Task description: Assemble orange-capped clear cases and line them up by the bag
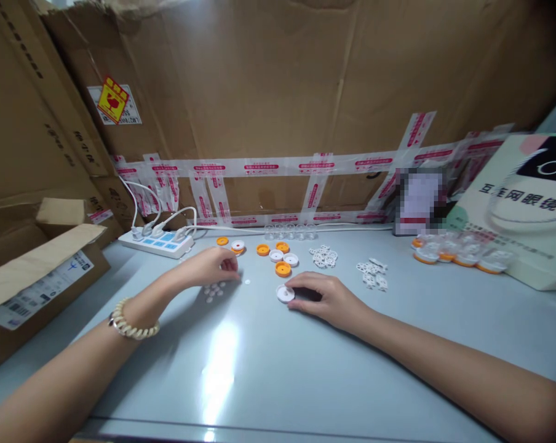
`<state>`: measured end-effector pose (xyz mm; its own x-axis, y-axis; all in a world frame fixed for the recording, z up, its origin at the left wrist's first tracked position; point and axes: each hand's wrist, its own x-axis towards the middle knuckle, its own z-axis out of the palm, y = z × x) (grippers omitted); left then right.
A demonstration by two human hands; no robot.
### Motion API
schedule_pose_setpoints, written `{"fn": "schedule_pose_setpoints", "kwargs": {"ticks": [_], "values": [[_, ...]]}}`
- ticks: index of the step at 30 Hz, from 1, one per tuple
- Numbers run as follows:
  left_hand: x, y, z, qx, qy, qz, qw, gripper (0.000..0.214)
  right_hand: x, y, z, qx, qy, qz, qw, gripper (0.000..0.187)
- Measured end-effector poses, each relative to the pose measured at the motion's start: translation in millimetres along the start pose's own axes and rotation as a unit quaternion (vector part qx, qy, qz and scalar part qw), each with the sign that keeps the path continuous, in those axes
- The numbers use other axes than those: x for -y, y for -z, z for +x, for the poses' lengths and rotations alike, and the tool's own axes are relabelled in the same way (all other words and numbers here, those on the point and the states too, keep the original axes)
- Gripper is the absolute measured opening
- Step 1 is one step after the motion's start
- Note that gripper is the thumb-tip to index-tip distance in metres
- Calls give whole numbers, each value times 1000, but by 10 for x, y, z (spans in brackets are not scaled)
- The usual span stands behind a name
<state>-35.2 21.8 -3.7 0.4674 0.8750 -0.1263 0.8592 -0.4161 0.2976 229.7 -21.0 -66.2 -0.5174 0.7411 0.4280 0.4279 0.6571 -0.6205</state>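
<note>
Your cap [285,293] was small, round and white, like a little flat lid. It lay on the desk [259,381] near the middle, a bit closer to the far edge than to you.

Your right hand [324,298] lay low on the desk, palm down, with the arm coming in from the near right corner. Its fingertips [293,289] were pinched on the cap's edge.

Your left hand [211,267] reached in from the near left corner. Its fingers were curled shut and bunched at the tips. I could not tell if anything was inside. It hung just over the dots [214,289], a little group of tiny white bits on the desk. A bead bracelet [133,321] sat on that wrist.

The desk was smooth, grey and shiny, with light bouncing off it. Just past your hands lay more caps [278,255], some orange, some white, all round and plastic. Right of them were two heaps of white pieces [323,256] with bumpy edges. A white power strip [158,244] sat by the far left corner, and a brown cardboard box [33,277] stood at the left edge.
</note>
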Motion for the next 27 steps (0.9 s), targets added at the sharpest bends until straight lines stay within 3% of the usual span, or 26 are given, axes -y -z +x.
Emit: {"fn": "schedule_pose_setpoints", "kwargs": {"ticks": [6,10,13,17,27], "values": [[-87,-257,98,-11,-30,-99,995,24,-15,-20,9,-8,-4,-2,1000,26],[-104,-261,95,-5,-25,-104,994,17,-24,-32,13,-7,-6,1,1000,27],[-165,-229,54,-23,-47,-48,997,14,-34,-37,14,-1,-2,7,1000,28],[-282,-280,15,-73,-102,38,991,16,-35,-35,20,11,-13,7,1000,28],[-495,-585,25,-197,-315,25,928,19,-61,-46,25,11,-23,14,1000,31]]}}
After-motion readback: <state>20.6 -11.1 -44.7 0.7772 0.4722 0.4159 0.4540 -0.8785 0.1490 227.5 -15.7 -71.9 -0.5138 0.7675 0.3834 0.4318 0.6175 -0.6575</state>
